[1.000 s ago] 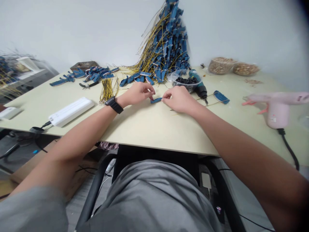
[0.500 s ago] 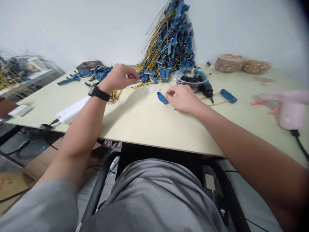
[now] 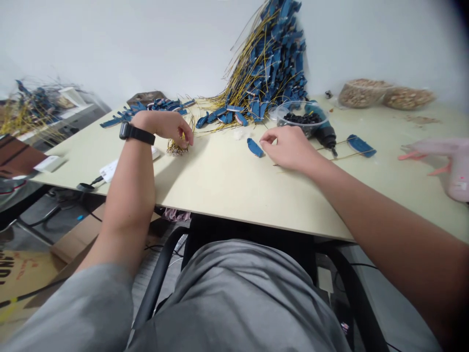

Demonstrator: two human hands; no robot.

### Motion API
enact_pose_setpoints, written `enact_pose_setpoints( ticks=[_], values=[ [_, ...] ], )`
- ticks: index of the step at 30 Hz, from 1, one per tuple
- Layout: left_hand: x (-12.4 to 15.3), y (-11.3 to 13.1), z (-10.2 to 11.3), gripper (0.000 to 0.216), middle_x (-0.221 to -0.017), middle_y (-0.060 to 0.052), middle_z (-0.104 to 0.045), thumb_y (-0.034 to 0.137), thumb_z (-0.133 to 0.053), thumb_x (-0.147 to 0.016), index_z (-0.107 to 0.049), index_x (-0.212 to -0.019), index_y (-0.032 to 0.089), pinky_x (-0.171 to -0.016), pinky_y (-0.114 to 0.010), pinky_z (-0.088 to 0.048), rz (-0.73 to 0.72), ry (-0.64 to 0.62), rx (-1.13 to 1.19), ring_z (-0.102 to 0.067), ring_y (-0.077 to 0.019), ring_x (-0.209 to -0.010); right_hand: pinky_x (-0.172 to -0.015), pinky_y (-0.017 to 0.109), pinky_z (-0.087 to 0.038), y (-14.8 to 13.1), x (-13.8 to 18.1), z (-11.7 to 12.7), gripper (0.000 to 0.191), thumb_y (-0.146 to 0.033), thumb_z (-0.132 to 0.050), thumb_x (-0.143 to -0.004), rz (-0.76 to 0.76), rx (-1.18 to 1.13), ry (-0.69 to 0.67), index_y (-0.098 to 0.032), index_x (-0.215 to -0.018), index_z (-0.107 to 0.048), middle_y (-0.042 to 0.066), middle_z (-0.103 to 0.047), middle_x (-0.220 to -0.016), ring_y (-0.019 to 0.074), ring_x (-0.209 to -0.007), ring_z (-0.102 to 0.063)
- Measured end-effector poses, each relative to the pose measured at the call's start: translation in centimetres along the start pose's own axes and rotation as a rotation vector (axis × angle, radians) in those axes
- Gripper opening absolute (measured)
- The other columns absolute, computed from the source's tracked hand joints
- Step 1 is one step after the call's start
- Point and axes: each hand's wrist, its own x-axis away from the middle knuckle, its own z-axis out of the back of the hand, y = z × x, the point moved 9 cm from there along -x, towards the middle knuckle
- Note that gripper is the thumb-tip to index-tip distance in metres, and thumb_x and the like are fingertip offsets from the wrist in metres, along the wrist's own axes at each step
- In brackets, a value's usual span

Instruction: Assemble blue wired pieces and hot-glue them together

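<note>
My left hand point(image 3: 170, 128), with a black watch on the wrist, reaches down at a bundle of thin yellow wires point(image 3: 178, 148) with pale, beaded-looking ends. Its thumb and forefinger are bent but a little apart over the bundle. My right hand point(image 3: 287, 148) is closed in a pinch beside a small curved blue piece point(image 3: 255, 147). That piece sits just left of the fingertips, and thin wire ends show under the hand. The fingers hide how they grip it. Another blue piece point(image 3: 361, 145) with long thin wires lies to the right.
Blue pieces on yellow wires form a tall heap point(image 3: 276, 63) against the wall. Behind my right hand are a clear tub point(image 3: 302, 117) of black bits and a power drill point(image 3: 326, 137). A pink glue gun point(image 3: 454, 164) and bags of tan bits point(image 3: 366, 93) are at right.
My left hand has moved left and down from the blue pieces by the heap to the wire bundle. My right hand stays by the same blue piece. The view has shifted slightly left.
</note>
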Motion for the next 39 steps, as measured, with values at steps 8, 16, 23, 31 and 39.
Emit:
enact_pose_setpoints(
  ticks=[8,16,23,31,39],
  values=[
    [-0.6,0.5,-0.7,0.037,-0.092,-0.001,-0.094,0.06,-0.093,-0.067,-0.101,-0.092,0.034,-0.089,-0.036,-0.05,-0.016,-0.049,-0.054,-0.081,-0.0289,-0.093,-0.105,0.049,-0.058,0.0,0.1,-0.1,0.025,-0.014,-0.075,-0.113,-0.011,-0.022,0.001,-0.024,-0.105,-0.096,0.015,-0.095,-0.121,0.0375,-0.111,-0.084],
    [-1.0,0.5,-1.3,0.04,-0.088,0.0,-0.093,0.067,-0.09,-0.068,-0.097,-0.087,0.033,-0.088,-0.041,-0.046,0.0,-0.056,-0.044,-0.077,-0.0276,-0.092,-0.103,0.048,-0.059,0.1,0.0,-0.1,0.025,-0.013,-0.073,-0.112,0.001,-0.022,0.003,-0.022,-0.109,-0.097,0.016,-0.095,-0.121,0.0375,-0.109,-0.083],
    [0.0,2.0,-0.3,0.058,-0.081,-0.001,-0.084,0.089,-0.088,-0.068,-0.084,-0.08,0.032,-0.091,-0.046,-0.048,0.007,0.062,0.03,-0.065,-0.0248,-0.088,-0.107,0.051,-0.059,-0.1,0.2,0.0,0.025,-0.017,-0.074,-0.111,-0.007,-0.027,-0.012,-0.024,-0.107,-0.097,0.016,-0.095,-0.122,0.0386,-0.111,-0.084],
    [2.3,3.2,2.9,0.047,-0.104,-0.003,-0.095,0.072,-0.078,-0.104,-0.081,-0.104,0.025,-0.106,-0.042,-0.059,0.029,0.508,0.181,-0.071,-0.0192,-0.102,-0.11,0.051,-0.063,-0.2,0.2,-0.1,0.03,-0.009,-0.071,-0.108,0.001,-0.004,0.0,-0.022,-0.109,-0.098,0.016,-0.096,-0.122,0.0387,-0.113,-0.088],
    [4.5,3.1,4.5,0.011,-0.108,0.008,-0.092,0.033,-0.075,-0.113,-0.08,-0.108,0.024,-0.116,-0.035,-0.065,0.068,0.871,0.357,-0.073,-0.0111,-0.105,-0.107,0.05,-0.065,0.1,0.0,-0.2,0.027,-0.007,-0.074,-0.105,0.025,-0.055,0.022,-0.022,-0.104,-0.096,0.015,-0.096,-0.117,0.036,-0.105,-0.088]
  ],
)
